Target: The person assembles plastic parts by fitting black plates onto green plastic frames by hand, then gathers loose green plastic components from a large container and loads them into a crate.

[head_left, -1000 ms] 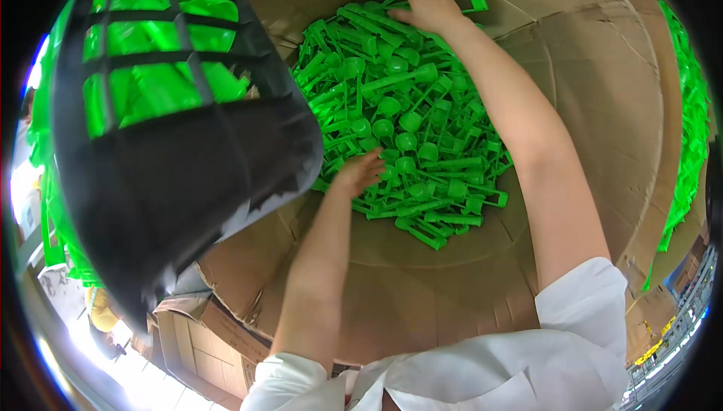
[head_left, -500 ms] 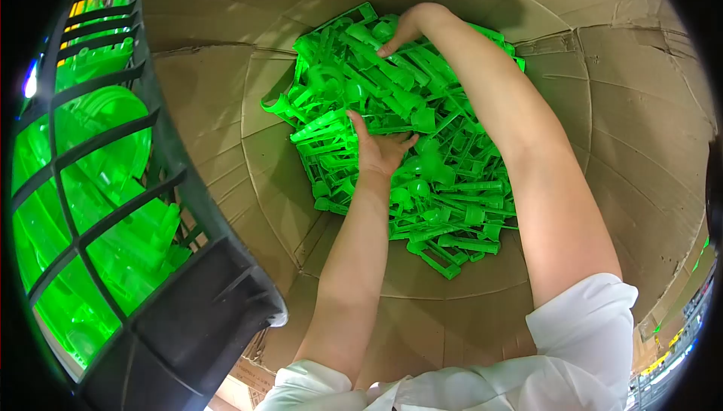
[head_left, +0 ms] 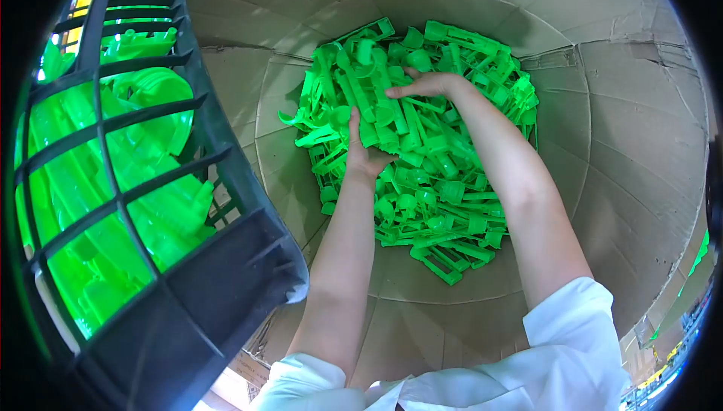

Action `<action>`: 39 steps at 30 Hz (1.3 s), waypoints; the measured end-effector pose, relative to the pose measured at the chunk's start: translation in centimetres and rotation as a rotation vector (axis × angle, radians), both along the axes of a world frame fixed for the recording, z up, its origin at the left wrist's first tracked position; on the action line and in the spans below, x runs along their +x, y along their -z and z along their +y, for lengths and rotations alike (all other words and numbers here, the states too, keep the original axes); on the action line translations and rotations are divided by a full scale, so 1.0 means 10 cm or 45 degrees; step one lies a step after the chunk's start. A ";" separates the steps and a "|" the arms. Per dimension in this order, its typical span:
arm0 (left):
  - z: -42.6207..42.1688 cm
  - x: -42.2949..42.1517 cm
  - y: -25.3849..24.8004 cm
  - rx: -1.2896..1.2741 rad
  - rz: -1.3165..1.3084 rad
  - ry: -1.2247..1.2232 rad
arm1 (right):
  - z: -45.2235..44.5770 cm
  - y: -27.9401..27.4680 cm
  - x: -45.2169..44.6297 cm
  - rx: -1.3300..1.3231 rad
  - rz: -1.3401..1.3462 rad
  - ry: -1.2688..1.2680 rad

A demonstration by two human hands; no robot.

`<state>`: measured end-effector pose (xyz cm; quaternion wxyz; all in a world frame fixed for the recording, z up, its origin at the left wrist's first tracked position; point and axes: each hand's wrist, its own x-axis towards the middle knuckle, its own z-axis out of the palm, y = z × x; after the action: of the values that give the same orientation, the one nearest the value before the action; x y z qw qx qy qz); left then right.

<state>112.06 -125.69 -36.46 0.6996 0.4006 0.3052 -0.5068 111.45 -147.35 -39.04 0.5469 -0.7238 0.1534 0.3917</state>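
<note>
A heap of bright green plastic parts (head_left: pixel 452 178), tubes, cups and frame-like pieces, fills the bottom of a deep cardboard box (head_left: pixel 617 132). My left hand (head_left: pixel 367 156) cups a bunch of these parts from the near side, thumb up against them and the other fingers partly hidden beneath. From the right, my right hand (head_left: pixel 429 84) holds the same bunch, its thumb pointing left across the pieces and its fingertips buried among them. Between both hands the gathered bunch (head_left: pixel 376 102) sits over the heap; whether it is fully clear of it I cannot tell.
At the left, a black plastic crate (head_left: pixel 226 260) with an open grid wall stands tilted close to the box. More green plastic pieces (head_left: pixel 83 155) show through its grid. Cardboard walls curve around both my arms.
My right hand has moved down and inward, closer to my left hand, gathering parts between them. My left hand has shifted slightly left. The crate appears further right in view.
</note>
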 end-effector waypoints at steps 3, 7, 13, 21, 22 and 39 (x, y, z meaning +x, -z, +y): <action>0.01 -0.11 -0.14 -0.032 -0.091 0.060 | 0.09 -0.41 -0.37 0.134 0.131 0.150; 0.02 -0.28 -0.50 -0.067 -0.149 0.233 | 0.15 -0.61 -0.92 0.277 0.148 0.401; -0.12 -0.91 -1.40 -0.258 -0.152 0.238 | 0.05 -1.73 -1.66 0.289 0.024 0.624; -0.15 -1.62 -3.38 -0.581 -0.197 0.204 | 0.11 -3.88 -2.51 0.379 -0.296 0.852; -0.16 -1.66 -3.69 -0.634 -0.222 0.211 | 0.15 -4.35 -2.54 0.327 -0.261 0.892; 1.55 0.97 -6.11 -0.667 -0.843 0.133 | 1.57 -6.71 0.58 0.423 -0.449 0.094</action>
<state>121.73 -110.14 24.63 0.8114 0.3653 -0.0958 -0.4462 117.29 -131.66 28.02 0.6907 -0.6751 0.0154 0.2586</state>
